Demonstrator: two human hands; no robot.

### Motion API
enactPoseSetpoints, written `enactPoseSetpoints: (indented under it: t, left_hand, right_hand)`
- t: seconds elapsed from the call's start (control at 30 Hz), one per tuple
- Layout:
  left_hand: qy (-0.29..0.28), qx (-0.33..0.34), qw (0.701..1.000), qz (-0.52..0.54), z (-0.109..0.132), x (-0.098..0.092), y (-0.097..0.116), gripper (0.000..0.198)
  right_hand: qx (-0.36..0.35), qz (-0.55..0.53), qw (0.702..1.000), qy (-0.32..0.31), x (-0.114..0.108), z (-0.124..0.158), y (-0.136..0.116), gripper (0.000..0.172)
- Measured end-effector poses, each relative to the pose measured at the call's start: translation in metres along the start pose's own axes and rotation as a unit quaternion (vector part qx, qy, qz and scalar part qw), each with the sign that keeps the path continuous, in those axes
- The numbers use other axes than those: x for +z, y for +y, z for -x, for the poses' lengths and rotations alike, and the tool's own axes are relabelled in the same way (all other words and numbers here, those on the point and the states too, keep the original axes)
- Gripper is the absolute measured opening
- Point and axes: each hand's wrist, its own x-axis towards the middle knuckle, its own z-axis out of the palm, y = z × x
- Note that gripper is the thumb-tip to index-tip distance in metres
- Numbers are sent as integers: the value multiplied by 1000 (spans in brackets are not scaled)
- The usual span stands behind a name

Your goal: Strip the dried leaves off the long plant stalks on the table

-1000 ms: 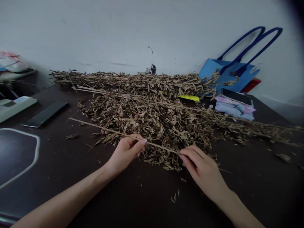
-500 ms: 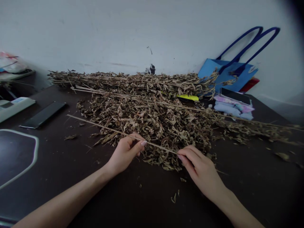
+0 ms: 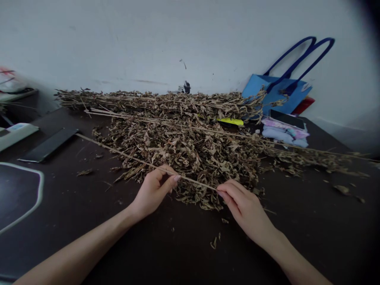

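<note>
A long bare dried stem [image 3: 118,151] lies slantwise over the dark table [image 3: 178,245], from the upper left down to my hands. My left hand [image 3: 152,190] pinches it near its middle with thumb and fingers closed. My right hand [image 3: 242,204] pinches its right end, fingers curled together. Just behind both hands sits a big heap of dried brown leaves [image 3: 190,154]. More leafy dried stalks [image 3: 154,101] are stacked along the wall behind the heap.
A blue bag [image 3: 274,93] with dark handles leans on the wall at the right, with a folded cloth [image 3: 283,132] and a yellow object [image 3: 230,121] before it. At the left lie a flat black slab [image 3: 49,144] and a white device [image 3: 14,132]. Leaf crumbs dot the table.
The view has shifted a little to the right. The stem's left end now reaches further up and left; both hands keep their pinch on it.
</note>
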Motion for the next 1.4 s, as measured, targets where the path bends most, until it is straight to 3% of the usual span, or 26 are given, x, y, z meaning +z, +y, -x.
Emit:
enactPoseSetpoints:
  t: [0.27, 0.43, 0.5, 0.6, 0.87, 1.07, 1.4]
  left_hand:
    - [-4, 73, 994, -80, 0, -1, -4, 14]
    - [-9, 69, 990, -127, 6, 6, -1, 12]
    - [0, 56, 991, -123, 8, 7, 1, 8]
    - [2, 32, 995, -97, 11, 8, 5, 18]
    - [-55, -37, 998, 15, 10, 13, 8, 17]
    - [-57, -27, 998, -9, 10, 15, 6, 25]
    - [-81, 37, 995, -42, 5, 9, 5, 18]
  right_hand:
    - [-9, 1, 1000, 10, 0, 0, -2, 19]
    - [-15, 5, 999, 31, 0, 2, -3, 17]
    - [-15, 7, 999, 31, 0, 2, -3, 17]
    - [-15, 7, 999, 33, 0, 1, -4, 18]
    - [-38, 2, 999, 24, 7, 3, -14, 18]
    - [-44, 12, 999, 11, 13, 5, -15, 21]
    - [-24, -25, 999, -25, 15, 2, -16, 22]
